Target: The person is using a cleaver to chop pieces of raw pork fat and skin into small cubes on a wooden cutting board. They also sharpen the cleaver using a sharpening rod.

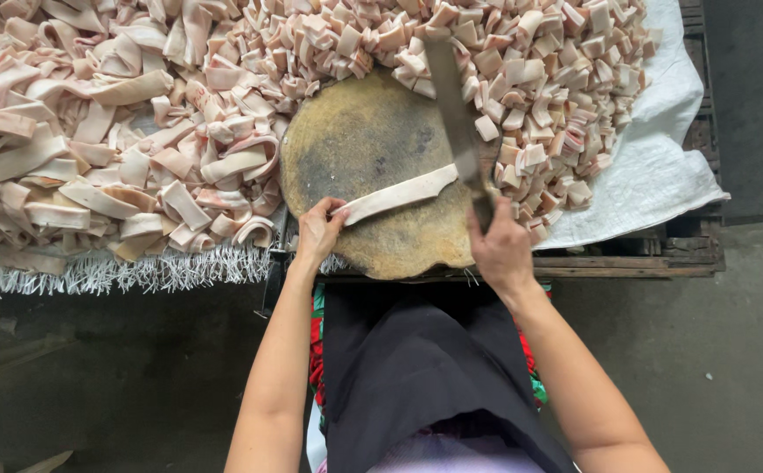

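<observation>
Black apron up front. Left hand pinches end of pork skin strip on round chopping block; right hand w/ closed grip on cleaver at strip's other end.

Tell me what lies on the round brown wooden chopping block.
One long pale strip of pork skin, held by the left hand; a cleaver blade crosses its end. Block's far rim is hidden under cut pieces.

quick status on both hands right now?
Left hand: fingers pinching the end of a pale strip lying on the round chopping block.
Right hand: closed around the handle of a cleaver, blade over the strip's far end.
</observation>
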